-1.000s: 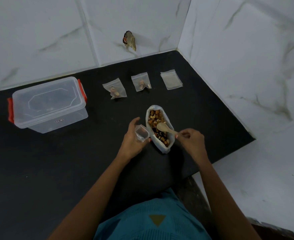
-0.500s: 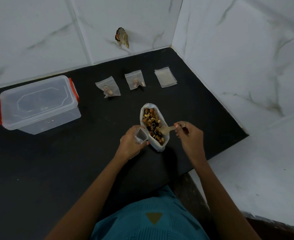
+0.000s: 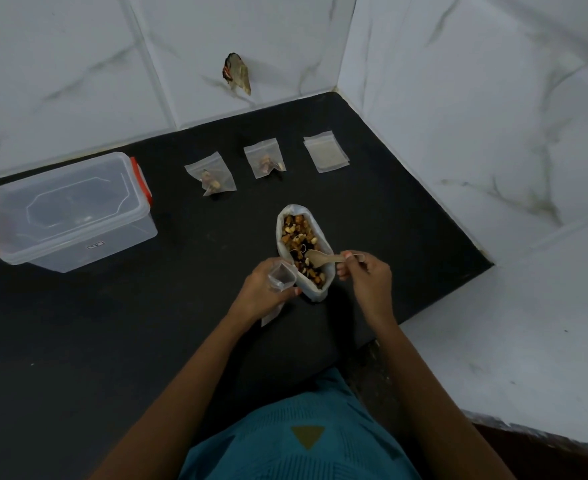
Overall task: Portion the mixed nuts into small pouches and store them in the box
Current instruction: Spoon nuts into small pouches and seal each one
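Note:
An open white bag of mixed nuts (image 3: 302,249) stands on the black counter (image 3: 112,341). My left hand (image 3: 263,294) grips a small clear pouch (image 3: 280,277) held open just left of the bag. My right hand (image 3: 367,280) pinches the handle of a wooden spoon (image 3: 322,258), whose bowl lies on the nuts. Two pouches with a few nuts in them, one (image 3: 211,177) on the left and one (image 3: 265,158) on the right, lie further back. A stack of flat pouches without nuts (image 3: 325,151) lies to their right. The clear plastic box (image 3: 67,211) with red clips stands at the left, lid on.
White marble-look tiled walls close the counter at the back and right. The counter's right edge drops to a white tiled floor (image 3: 510,341). A brownish scrap (image 3: 237,73) sticks to the back wall. My teal shirt fills the bottom of the view.
The spoon's bowl has turned from pointing up the bag to lying across the nuts, with my right hand shifted slightly up and right. My left hand keeps the pouch beside the bag.

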The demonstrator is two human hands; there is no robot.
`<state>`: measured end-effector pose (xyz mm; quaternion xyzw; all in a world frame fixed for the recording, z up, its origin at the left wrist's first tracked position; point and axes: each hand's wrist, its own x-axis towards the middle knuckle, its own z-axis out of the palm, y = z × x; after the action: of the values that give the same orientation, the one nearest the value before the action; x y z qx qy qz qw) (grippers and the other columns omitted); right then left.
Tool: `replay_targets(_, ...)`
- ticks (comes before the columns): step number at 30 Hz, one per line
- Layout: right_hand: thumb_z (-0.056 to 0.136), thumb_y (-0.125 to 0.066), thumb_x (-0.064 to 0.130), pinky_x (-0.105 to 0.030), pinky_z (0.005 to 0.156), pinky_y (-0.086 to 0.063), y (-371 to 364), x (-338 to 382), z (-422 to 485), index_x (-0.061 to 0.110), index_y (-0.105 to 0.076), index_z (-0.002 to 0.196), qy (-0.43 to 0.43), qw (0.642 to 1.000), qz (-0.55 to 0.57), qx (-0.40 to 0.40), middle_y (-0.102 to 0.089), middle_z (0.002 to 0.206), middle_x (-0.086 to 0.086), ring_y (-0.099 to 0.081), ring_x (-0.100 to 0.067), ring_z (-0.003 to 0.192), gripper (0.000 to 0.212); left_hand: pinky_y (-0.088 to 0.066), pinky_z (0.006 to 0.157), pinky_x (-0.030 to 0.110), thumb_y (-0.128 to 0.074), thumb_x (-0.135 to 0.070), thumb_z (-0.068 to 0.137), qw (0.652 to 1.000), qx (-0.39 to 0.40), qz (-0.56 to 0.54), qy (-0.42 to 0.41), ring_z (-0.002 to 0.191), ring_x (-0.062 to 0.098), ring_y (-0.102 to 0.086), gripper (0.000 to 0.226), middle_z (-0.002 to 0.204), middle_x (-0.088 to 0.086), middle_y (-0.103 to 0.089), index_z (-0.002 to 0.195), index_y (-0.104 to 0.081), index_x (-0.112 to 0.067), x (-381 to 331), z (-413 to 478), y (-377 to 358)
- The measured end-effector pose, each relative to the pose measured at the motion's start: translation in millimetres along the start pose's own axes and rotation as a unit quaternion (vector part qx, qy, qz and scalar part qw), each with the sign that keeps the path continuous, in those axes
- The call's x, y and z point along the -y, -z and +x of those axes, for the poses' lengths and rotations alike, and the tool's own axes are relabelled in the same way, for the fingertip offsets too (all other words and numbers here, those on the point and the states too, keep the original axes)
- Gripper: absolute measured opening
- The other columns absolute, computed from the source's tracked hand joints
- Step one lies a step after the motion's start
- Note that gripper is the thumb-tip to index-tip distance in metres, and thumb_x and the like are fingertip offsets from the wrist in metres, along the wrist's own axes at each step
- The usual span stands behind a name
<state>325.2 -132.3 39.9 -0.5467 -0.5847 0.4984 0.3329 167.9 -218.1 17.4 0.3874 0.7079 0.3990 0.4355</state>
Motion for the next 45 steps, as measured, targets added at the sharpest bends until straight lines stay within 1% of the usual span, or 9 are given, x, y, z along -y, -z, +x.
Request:
replay_targets(7,0.093,-0.052,0.010,-0.016,0.060,-0.051,-5,1,6,0.003,-0.067,0.089,-0.101,0.991,0.082,-0.034,-0.062,0.069,-0.002,-0.058,-0.007,0.060,0.017,-0.037,0.086,0.020,-0.074,-0.012,0.076,1.000,0.004,-0.012,0.000,0.113,0.006,-0.046,0.040,0.122,-0.006,-0.051,0.108,-0.055,-0.027,4,2,-1)
replay_targets(12,0.094,-0.050,0.010,-0.014,0.058,-0.047,7,8,12,0.006,-0.065,0.089,-0.064,0.998,0.016,-0.002,-0.061,0.069,0.000,-0.056,-0.005,0.061,0.017,-0.036,0.078,0.011,-0.074,-0.016,0.076,1.000,0.001,-0.011,0.006,0.113,0.005,-0.045,0.043,0.126,-0.005,-0.050,0.114,-0.056,-0.024,8,4,-2)
replay_targets(16,0.094,-0.050,0.011,-0.011,0.057,-0.048,-3,8,10,0.010,-0.064,0.084,-0.060,0.998,0.022,0.016,-0.061,0.068,0.000,-0.056,-0.005,0.061,0.017,-0.038,0.080,0.014,-0.075,-0.014,0.074,1.000,0.008,-0.017,0.010,0.116,0.007,-0.047,0.042,0.125,-0.006,-0.049,0.110,-0.057,-0.028,7,5,-3)
replay_targets(20,0.093,-0.050,0.010,-0.016,0.059,-0.050,-9,4,11,0.004,-0.065,0.087,-0.140,0.983,0.121,-0.012,-0.060,0.069,-0.004,-0.057,-0.008,0.062,0.017,-0.038,0.078,0.011,-0.074,-0.012,0.075,1.000,0.010,-0.017,0.007,0.115,0.007,-0.047,0.041,0.122,-0.008,-0.049,0.106,-0.055,-0.032,5,4,-1)
replay_targets(22,0.094,-0.050,0.008,-0.017,0.059,-0.049,-6,3,13,0.006,-0.064,0.082,-0.179,0.968,0.173,-0.018,-0.059,0.070,-0.005,-0.056,-0.009,0.062,0.018,-0.038,0.075,0.009,-0.074,-0.012,0.076,1.000,0.008,-0.019,0.004,0.113,0.006,-0.046,0.041,0.121,-0.009,-0.048,0.105,-0.054,-0.033,4,3,0)
replay_targets(27,0.094,-0.050,0.009,-0.020,0.063,-0.048,3,5,14,0.006,-0.063,0.083,-0.202,0.955,0.218,-0.026,-0.059,0.072,-0.006,-0.055,-0.010,0.066,0.017,-0.035,0.072,0.008,-0.074,-0.013,0.076,1.000,0.001,-0.012,0.005,0.110,0.003,-0.041,0.042,0.122,-0.008,-0.046,0.107,-0.053,-0.032,2,3,1)
replay_targets(32,0.093,-0.050,0.010,-0.019,0.063,-0.049,12,10,13,0.007,-0.063,0.087,-0.219,0.946,0.236,-0.030,-0.059,0.075,-0.005,-0.055,-0.009,0.068,0.015,-0.036,0.086,0.021,-0.073,-0.016,0.077,1.000,0.004,0.004,0.016,0.113,0.005,-0.040,0.043,0.126,-0.006,-0.043,0.109,-0.051,-0.033,4,4,2)
replay_targets(40,0.093,-0.051,0.011,-0.022,0.068,-0.049,16,17,9,0.004,-0.064,0.093,-0.211,0.948,0.237,-0.029,-0.059,0.076,-0.004,-0.056,-0.009,0.070,0.015,-0.040,0.092,0.028,-0.075,-0.016,0.075,0.999,-0.028,0.030,0.002,0.114,0.007,-0.038,0.050,0.127,-0.005,-0.039,0.118,-0.050,-0.023,-2,-1,6)
replay_targets(45,0.093,-0.051,0.012,-0.023,0.069,-0.049,21,30,6,0.010,-0.064,0.086,-0.192,0.947,0.255,-0.024,-0.060,0.078,-0.004,-0.057,-0.009,0.072,0.015,-0.042,0.099,0.037,-0.075,-0.017,0.074,0.996,-0.070,0.044,-0.022,0.120,0.012,-0.041,0.056,0.129,-0.004,-0.045,0.122,-0.047,-0.022,-10,-1,6)
